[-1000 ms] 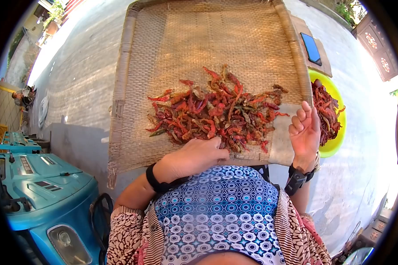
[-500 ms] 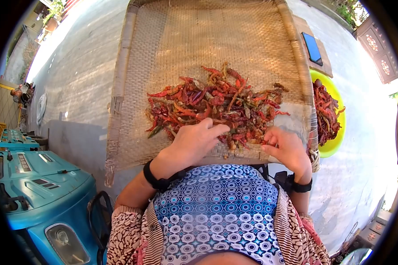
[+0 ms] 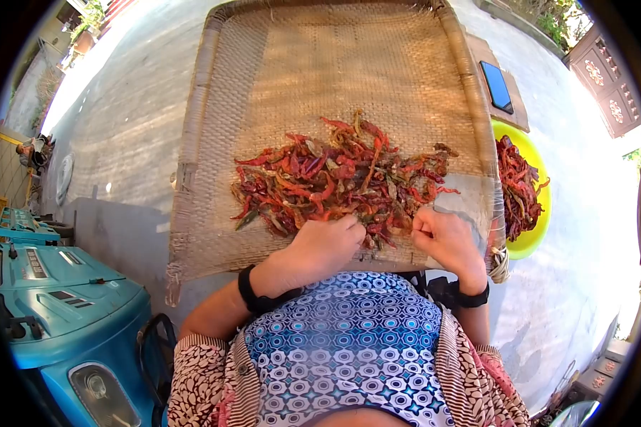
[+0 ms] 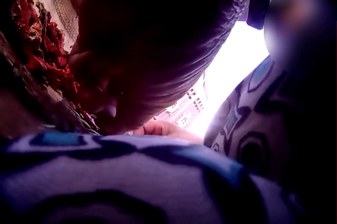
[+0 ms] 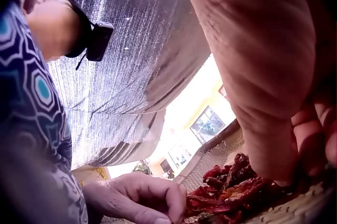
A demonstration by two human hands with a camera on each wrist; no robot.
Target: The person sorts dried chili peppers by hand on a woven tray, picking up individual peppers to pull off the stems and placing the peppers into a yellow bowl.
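Red and brown dried chili peppers [image 3: 335,171] lie heaped on a woven tray [image 3: 349,64]. At the heap's near edge, the left hand [image 3: 320,248] has bent fingers, with their tips hidden among the peppers. The right hand [image 3: 449,240] touches the heap's lower right side, fingers curled. Close up in the right wrist view, the right hand [image 5: 258,71] has its thumb down by the peppers [image 5: 226,187], facing the left hand [image 5: 139,197]. Whether either hand pinches a pepper cannot be seen. The left wrist view is dark around the left hand [image 4: 147,40].
A yellow-green basin [image 3: 541,213] holding dried peppers [image 3: 518,192] stands right of the tray. Above it a phone [image 3: 496,87] lies on cardboard [image 3: 516,107]. A teal vehicle [image 3: 71,306] stands at the left on grey ground [image 3: 128,142].
The right hand has come down from its raised position by the tray's right side to the heap. The left hand moved up slightly, then back down, staying at the near edge.
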